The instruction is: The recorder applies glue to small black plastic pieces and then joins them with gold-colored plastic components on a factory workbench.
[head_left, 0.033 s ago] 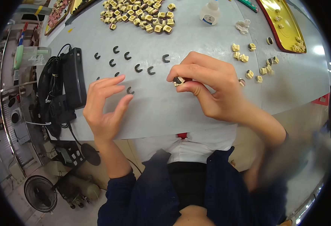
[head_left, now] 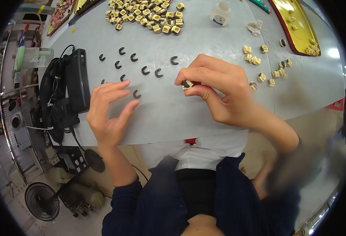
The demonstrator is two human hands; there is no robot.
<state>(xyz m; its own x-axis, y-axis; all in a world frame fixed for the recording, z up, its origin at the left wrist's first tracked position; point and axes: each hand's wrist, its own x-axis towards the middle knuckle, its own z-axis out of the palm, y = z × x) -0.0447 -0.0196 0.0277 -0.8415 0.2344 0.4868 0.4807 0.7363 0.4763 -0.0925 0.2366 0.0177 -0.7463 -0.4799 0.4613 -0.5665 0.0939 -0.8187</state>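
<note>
Between the thumb and fingers of my right hand (head_left: 222,92) is a small cream-and-black moulded piece (head_left: 187,85), raised over the middle of the grey table. My left hand (head_left: 109,108) has its fingers spread and holds nothing. Just beyond its thumb lies a black U-shaped piece (head_left: 137,94). Several more of these U-shaped pieces, such as a black U-shaped piece (head_left: 159,73) and another black U-shaped piece (head_left: 174,60), are scattered across the table between and beyond my hands. Fingers hide part of the held piece.
A heap of cream-and-black pieces (head_left: 145,15) lies at the far side. Beside it stands a clear squeeze bottle (head_left: 220,13), with crumpled tissue (head_left: 254,27) to its right. More loose pieces (head_left: 255,60) lie right, near a yellow tray (head_left: 286,23). A black box with cables (head_left: 77,80) sits left.
</note>
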